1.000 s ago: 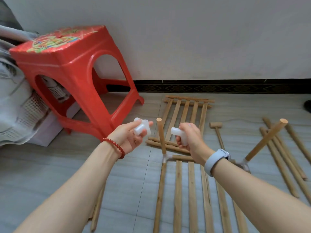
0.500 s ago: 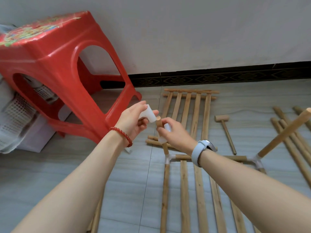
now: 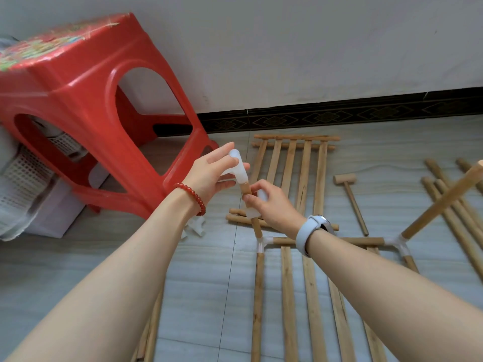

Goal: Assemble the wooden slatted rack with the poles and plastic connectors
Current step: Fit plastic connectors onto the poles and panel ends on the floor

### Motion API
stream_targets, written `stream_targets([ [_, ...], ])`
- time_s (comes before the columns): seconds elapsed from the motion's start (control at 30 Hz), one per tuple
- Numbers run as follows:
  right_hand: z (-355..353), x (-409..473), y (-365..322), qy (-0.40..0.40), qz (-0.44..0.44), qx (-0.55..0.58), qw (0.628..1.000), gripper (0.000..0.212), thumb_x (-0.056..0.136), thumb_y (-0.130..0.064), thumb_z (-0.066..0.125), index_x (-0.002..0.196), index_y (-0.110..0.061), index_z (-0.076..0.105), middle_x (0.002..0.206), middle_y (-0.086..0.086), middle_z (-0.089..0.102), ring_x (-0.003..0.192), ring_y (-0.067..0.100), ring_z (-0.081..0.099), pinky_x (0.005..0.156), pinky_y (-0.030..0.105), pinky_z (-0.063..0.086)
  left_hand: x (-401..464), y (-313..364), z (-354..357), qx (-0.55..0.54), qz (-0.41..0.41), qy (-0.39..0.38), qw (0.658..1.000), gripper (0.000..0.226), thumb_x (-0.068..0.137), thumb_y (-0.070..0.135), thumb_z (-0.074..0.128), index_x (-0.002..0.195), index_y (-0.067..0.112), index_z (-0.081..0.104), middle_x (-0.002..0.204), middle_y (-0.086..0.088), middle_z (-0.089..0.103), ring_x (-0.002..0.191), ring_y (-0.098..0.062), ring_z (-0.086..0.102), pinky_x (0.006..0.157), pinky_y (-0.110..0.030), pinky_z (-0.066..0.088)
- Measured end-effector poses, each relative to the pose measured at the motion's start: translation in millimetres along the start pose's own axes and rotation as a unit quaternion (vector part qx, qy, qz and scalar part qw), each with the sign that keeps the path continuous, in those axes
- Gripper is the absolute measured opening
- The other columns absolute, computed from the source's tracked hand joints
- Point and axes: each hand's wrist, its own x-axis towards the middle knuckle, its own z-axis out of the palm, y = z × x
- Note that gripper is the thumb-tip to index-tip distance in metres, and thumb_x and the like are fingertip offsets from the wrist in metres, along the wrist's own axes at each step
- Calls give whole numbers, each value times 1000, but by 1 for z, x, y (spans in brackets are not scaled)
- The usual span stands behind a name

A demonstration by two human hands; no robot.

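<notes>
Tiled floor by a white wall, red stool at left, rack parts spread out.

Slatted panel lies flat w/ corner joints; upright pole rises from its left corner, spare poles & mallet to the right. Left hand grips a white connector capping the pole top; right hand pinches the pole, another connector in its palm. Best: keep socket in line w/ pole, push straight down, steady below.
</notes>
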Motion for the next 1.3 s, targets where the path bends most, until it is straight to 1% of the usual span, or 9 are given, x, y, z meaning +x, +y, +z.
stream_targets([
  [0.33,1,-1,2,0,-3,17,1000,14,91,-26,56,101,-15,57,91,-9,58,84,4,55,68,19,42,-13,0,12,131,83,2,988,19,77,21,68,72,38,72,100,12,60,102,-9,57,86,-28,50],
  [0.57,2,2,3,1,10,39,999,12,90,-27,58,98,-17,57,91,-8,59,84,5,55,71,22,43,-15,-8,16,241,149,91,955,41,86,22,64,126,25,54,114,13,53,98,14,47,79,6,31],
  [0.7,4,1,4,-2,15,35,999,12,90,-28,58,97,-19,58,91,-11,59,88,8,56,80,29,46,-16,2,12,321,142,26,936,39,92,12,55,130,19,52,127,6,52,125,-4,38,109,-22,27],
  [0.83,6,-1,5,16,25,61,998,13,90,-28,59,96,-16,58,94,-4,60,93,17,58,83,37,48,-12,8,15,376,129,-37,917,43,95,3,43,128,28,52,144,0,41,143,-8,3,104,-19,16],
  [0.97,-6,-10,25,46,101,48,993,24,89,-21,60,110,-14,52,104,-2,54,93,13,53,75,25,44,-16,1,21,386,139,-27,912,44,95,-3,37,122,28,53,151,-10,29,144,-11,-5,117,-39,6],
  [1.03,-22,-15,31,91,177,92,976,32,89,-17,59,118,-8,50,105,2,50,95,17,51,80,29,42,-16,1,21,360,130,-17,924,45,94,-4,37,115,32,54,152,-11,25,144,-15,-3,117,-43,8],
  [1.13,-56,-23,22,145,232,346,897,14,89,-8,56,98,2,55,90,13,51,76,22,53,74,35,49,-11,0,26,312,115,21,943,41,90,-3,35,99,29,59,146,-7,40,144,-10,8,116,-41,16],
  [1.2,-83,-30,10,127,232,508,820,5,89,-6,54,93,-3,52,89,15,53,74,22,55,70,43,53,-8,0,38,310,110,68,942,33,93,1,32,84,24,54,135,0,52,143,-8,11,113,-38,20],
  [1.3,-119,-42,-8,85,185,608,768,22,81,-9,58,101,-6,50,84,16,60,85,29,61,73,57,53,-2,-1,62,308,101,160,933,22,93,2,33,81,15,47,136,-5,50,142,-16,19,103,-28,25],
])
